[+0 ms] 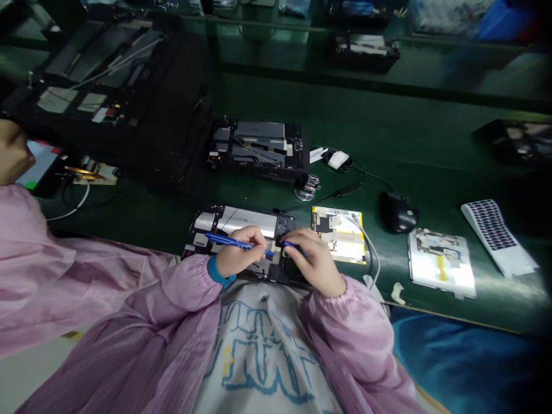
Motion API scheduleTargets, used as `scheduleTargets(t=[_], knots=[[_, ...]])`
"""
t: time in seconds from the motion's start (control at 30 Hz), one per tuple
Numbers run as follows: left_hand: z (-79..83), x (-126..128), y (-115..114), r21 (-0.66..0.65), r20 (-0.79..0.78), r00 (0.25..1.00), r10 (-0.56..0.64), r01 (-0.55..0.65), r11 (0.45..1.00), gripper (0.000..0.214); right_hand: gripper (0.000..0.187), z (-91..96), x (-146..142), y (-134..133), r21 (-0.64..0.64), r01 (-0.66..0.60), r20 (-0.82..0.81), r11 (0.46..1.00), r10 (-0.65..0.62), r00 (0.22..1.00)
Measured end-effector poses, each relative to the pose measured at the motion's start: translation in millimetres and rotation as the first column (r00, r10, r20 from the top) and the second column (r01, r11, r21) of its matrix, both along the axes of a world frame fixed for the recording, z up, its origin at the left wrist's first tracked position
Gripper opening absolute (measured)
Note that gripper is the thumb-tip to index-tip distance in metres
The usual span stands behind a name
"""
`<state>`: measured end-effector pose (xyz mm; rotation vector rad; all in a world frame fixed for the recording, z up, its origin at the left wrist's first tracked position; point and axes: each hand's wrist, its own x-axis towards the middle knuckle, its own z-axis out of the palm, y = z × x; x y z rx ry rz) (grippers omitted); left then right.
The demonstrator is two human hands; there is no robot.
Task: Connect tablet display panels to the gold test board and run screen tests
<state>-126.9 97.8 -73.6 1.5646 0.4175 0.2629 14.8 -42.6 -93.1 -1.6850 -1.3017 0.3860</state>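
My left hand point(239, 253) is closed around a blue pen point(224, 239), whose one end points toward my right hand. The fingers of my right hand point(313, 259) pinch a small blue piece point(290, 245) that looks like the pen's cap, a short way from the pen's right end. Both hands are over an opened electronic device point(233, 218) with a black frame and silver battery-like blocks. My hands hide part of its lower half.
Similar opened devices point(259, 141) lie behind, and a tall stack point(107, 69) stands at the left. To the right are a yellow-edged panel point(340, 253), a black mouse point(399, 211), a silver panel point(463, 264) and a white keypad point(495, 233). Another person's hand point(12, 152) is at far left.
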Motion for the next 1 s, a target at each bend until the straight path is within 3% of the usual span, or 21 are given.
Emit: scheduleTargets(t=[0.07, 0.2, 0.43, 0.5, 0.53, 0.6, 0.63, 0.7, 0.83, 0.93, 1.0], knots=[[0.1, -2.2, 1.1, -0.100, 0.041, 0.996, 0.076, -0.072, 0.992, 0.011, 0.013, -1.9, -8.8, -3.5, 0.010, -0.016, -0.022, 1.000, 0.016, 1.000], [-2.3, -2.8, 1.4, -0.126, 0.025, 0.997, 0.079, -0.075, 0.989, 0.016, 0.011, -6.2, -13.5, -2.5, 0.051, -0.027, -0.013, 0.998, 0.028, 1.000], [-1.2, -5.0, -1.5, 0.040, 0.000, 0.992, -0.123, 0.123, 0.992, 0.014, 0.015, -5.9, -21.2, -0.3, 0.077, -0.099, 0.017, 0.992, 0.098, 0.995], [4.0, -13.5, 5.1, 0.129, 0.034, 0.992, -0.121, 0.116, 0.985, 0.013, 0.019, -5.9, -23.2, -4.4, 0.039, -0.058, 0.070, 0.998, 0.055, 0.996], [6.6, -20.0, 12.0, 0.173, 0.056, 0.997, -0.058, 0.048, 0.984, 0.012, 0.024, -6.9, -23.9, -7.0, 0.007, -0.001, 0.114, 1.000, 0.000, 0.993], [9.7, -36.5, 33.1, 0.227, 0.096, 0.974, 0.205, -0.222, 0.948, 0.010, 0.043, -11.9, -25.4, -12.0, -0.063, 0.186, 0.224, 0.981, -0.167, 0.960], [9.3, -45.9, 46.2, 0.213, 0.134, 0.909, 0.395, -0.416, 0.884, 0.011, 0.053, -16.0, -26.5, -13.8, -0.097, 0.275, 0.281, 0.956, -0.239, 0.929], [4.0, -64.6, 72.4, 0.129, 0.147, 0.771, 0.620, -0.636, 0.761, 0.012, 0.066, -26.1, -29.9, -14.8, -0.149, 0.374, 0.365, 0.916, -0.300, 0.881], [-16.7, -90.1, 97.8, -0.260, 0.060, 0.753, 0.656, -0.622, 0.738, 0.025, 0.073, -39.7, -38.5, -8.1, -0.205, 0.294, 0.287, 0.933, -0.230, 0.930], [-25.5, -91.5, 91.5, -0.421, 0.141, 0.703, 0.697, -0.594, 0.685, 0.031, 0.072, -29.2, -39.1, -3.5, -0.154, 0.245, 0.015, 0.957, -0.246, 0.969], [-22.6, -84.3, 85.8, -0.458, 0.206, 0.675, 0.709, -0.573, 0.679, 0.032, 0.069, -12.2, -32.2, -2.9, -0.091, 0.230, -0.239, 0.969, -0.246, 0.939]])
